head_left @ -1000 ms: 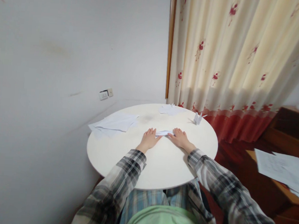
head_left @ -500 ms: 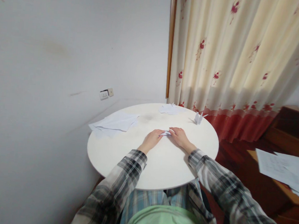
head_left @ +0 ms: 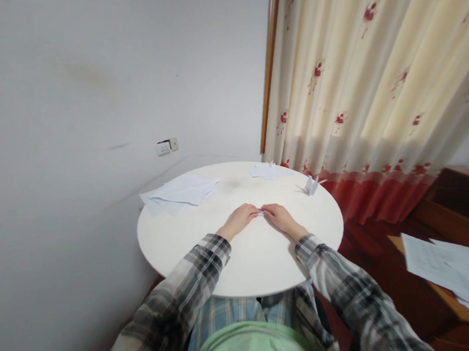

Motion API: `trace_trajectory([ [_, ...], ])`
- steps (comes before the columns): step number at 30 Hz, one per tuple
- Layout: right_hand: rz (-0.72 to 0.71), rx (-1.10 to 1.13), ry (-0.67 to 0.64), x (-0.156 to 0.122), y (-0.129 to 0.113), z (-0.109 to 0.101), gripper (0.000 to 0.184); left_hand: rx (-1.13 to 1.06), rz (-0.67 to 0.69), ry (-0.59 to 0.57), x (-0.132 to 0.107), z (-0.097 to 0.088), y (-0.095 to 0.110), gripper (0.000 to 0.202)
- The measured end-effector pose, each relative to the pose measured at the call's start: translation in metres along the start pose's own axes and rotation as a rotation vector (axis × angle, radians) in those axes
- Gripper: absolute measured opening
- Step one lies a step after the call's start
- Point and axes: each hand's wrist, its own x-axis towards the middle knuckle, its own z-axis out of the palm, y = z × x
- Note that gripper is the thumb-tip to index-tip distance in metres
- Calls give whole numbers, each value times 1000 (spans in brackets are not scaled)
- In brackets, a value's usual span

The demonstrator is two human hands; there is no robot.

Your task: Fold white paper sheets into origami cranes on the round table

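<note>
Between my two hands is a small piece of folded white paper [head_left: 261,213], mostly covered by my fingers, lying at the middle of the round white table [head_left: 251,269]. My left hand [head_left: 242,218] grips its left end with fingers pressed together. From the other side my right hand [head_left: 279,218] pinches the right end, its fingertips close to those of my left hand. Beyond my right hand stands a folded paper crane [head_left: 311,185] with pointed wings.
Sheets of white paper [head_left: 184,190] lie at the table's left edge. More paper pieces [head_left: 265,171] rest at the far edge. On the right, printed sheets [head_left: 442,265] lie on a wooden cabinet [head_left: 446,316]. A wall [head_left: 75,184] borders the table on the left, a curtain [head_left: 346,98] behind.
My right hand has shifted slightly left and toward me, closing over more of the folded paper. Less of the paper shows between my hands.
</note>
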Motion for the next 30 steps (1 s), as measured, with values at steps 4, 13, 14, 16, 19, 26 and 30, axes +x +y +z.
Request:
trace_trajectory([
  [4,-23,21,5,-1,-3,-3,31,-22,3,0,0,-2,0,25],
  [13,3,-22,-23,-2,-11,-7,30,-103,-35,32,2,-2,0,24],
  [14,-4,-17,-20,-2,-11,-6,30,-111,-47,43,2,-2,-1,24],
  [16,-21,6,-8,-1,-9,-5,29,-125,-76,61,3,-1,-2,24],
  [19,-22,45,2,0,-7,-3,30,-150,-131,72,4,1,-5,24],
  [26,61,68,31,2,-5,-1,31,-210,-199,27,6,3,-2,23],
  [30,94,99,59,3,-3,2,23,-233,-212,40,4,4,-1,19],
])
